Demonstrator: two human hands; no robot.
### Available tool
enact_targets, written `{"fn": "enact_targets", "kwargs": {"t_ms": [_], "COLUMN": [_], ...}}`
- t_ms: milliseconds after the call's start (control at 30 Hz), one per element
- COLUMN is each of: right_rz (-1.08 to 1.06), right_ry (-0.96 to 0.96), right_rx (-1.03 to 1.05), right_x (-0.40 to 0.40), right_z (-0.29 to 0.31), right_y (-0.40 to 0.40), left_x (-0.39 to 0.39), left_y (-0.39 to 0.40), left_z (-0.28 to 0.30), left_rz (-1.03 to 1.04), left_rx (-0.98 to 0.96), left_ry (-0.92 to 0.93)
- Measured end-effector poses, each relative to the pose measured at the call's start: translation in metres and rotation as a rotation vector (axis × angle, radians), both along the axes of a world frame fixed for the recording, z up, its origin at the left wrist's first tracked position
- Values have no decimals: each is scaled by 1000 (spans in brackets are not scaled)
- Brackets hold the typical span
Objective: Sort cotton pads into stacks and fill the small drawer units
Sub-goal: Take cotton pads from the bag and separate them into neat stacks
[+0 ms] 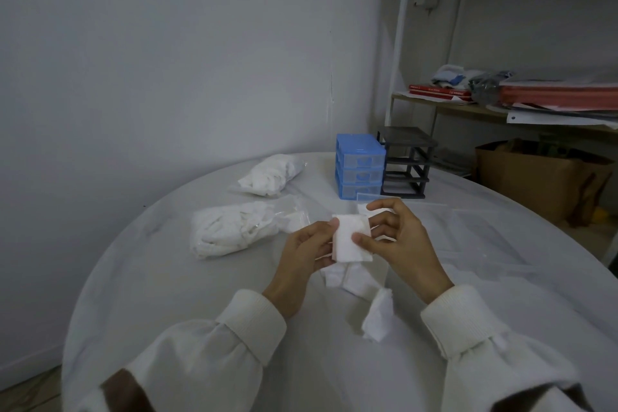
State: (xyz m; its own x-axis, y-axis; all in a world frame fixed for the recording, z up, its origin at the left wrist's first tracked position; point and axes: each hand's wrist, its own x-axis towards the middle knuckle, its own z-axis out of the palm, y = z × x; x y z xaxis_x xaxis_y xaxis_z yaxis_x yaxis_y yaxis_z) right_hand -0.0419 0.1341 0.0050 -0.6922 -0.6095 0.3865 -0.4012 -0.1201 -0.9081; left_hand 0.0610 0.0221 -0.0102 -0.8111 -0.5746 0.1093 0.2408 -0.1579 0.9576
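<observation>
Our left hand point(309, 249) and right hand point(399, 237) both grip a cotton pad stack point(351, 241) mid-frame, over our table point(167, 294), blue drawer unit point(359, 165) above.

no legible text, red books' point(439, 92) lettering blurred

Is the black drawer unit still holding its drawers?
No, the black plastic drawer unit is a bare frame with open slots, while the blue drawer unit beside it holds drawers.

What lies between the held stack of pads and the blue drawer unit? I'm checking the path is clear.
In the head view, a clear plastic drawer lies on the table before the blue drawer unit, beyond the held stack of pads; the right hand's fingers also reach across there.
</observation>
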Motion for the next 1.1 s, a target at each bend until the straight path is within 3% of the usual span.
{"fn": "enact_targets", "kwargs": {"t_ms": [400, 633, 933, 1100], "right_rz": [32, 9, 38, 145], "right_ry": [-13, -37, -99, -102], "right_rx": [68, 16, -5, 148], "right_x": [1, -1, -5, -1], "right_z": [-4, -4, -1, -1], "right_y": [-3, -3, 2, 0], "left_x": [2, -1, 0, 2], "left_y": [0, 0, -1, -2], "left_z": [-4, -6, -4, -3], "left_rz": [-43, 1, -72, -34], "left_rx": [-72, -149, -66, 27], "left_ry": [74, 17, 9, 47]}}
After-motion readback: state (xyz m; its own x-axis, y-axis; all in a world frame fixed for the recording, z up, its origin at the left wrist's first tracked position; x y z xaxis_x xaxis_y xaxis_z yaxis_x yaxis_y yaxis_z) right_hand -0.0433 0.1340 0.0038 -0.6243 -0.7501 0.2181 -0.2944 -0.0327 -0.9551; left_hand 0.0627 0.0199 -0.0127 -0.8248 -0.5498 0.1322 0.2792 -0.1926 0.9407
